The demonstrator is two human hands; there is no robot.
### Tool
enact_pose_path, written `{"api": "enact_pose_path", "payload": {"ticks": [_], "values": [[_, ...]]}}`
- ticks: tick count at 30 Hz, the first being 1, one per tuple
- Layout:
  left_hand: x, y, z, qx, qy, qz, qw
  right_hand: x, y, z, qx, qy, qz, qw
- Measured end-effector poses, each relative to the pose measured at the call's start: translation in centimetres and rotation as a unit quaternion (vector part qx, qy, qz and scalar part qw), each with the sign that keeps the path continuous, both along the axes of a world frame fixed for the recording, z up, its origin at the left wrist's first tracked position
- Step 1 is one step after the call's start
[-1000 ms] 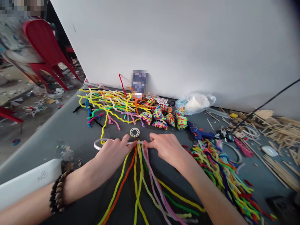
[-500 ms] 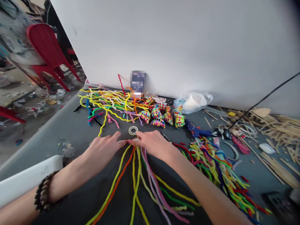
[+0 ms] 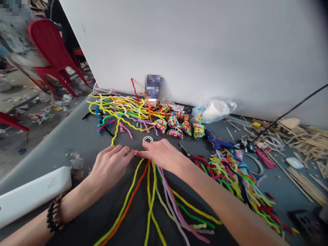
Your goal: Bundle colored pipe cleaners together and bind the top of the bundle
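Note:
Between my hands shows a short stretch of thin white stick point(image 3: 141, 151). My left hand point(image 3: 110, 165), with a ring on one finger, is closed, its fingertips pinched at the stick's left end. My right hand point(image 3: 164, 153) is closed over the stick's other part, its thumb on top; the fingers underneath are hidden. From under the right hand several fuzzy pipe cleaners fan out toward me, among them an orange one point(image 3: 130, 200), a yellow one point(image 3: 158, 225) and a pink one point(image 3: 179, 218). Just beyond the right thumb lies a pale ring with holes point(image 3: 148, 137).
Behind lie loose pipe cleaners point(image 3: 123, 107) and multicoloured dotted bundles point(image 3: 175, 124). To the right are a blue glue gun point(image 3: 217, 141), red-handled scissors point(image 3: 202, 160), another pipe-cleaner heap point(image 3: 238, 181) and wooden sticks point(image 3: 299, 181). A white device point(image 3: 38, 194) lies at left; a red chair point(image 3: 48, 48) stands beyond.
My left hand has drawn left and curled its fingers, opening a gap from the right hand where the white stick shows. The right hand now covers part of the pale ring.

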State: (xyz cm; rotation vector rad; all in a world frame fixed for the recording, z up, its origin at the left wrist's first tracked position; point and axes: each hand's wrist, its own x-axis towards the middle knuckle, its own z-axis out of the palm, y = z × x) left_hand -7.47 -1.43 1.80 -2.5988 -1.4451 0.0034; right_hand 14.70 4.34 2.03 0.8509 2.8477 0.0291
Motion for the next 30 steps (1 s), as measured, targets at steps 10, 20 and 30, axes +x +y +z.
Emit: {"api": "enact_pose_path", "payload": {"ticks": [10,20,30], "values": [[1.1,-0.2,-0.5,-0.008,0.012,0.094,0.995,-2.1,0.7,-1.8,-0.096,0.207,-0.135,0.964],[1.6,0.5,-1.3,0.003,0.005,0.143,0.99,-3.6,1.7,-4.7,-0.178,0.372,-0.153,0.898],[1.1,0.7,-1.2,-0.003,-0.004,0.138,0.99,-3.9,1.6,-4.9,-0.21,0.403,-0.162,0.876]]}}
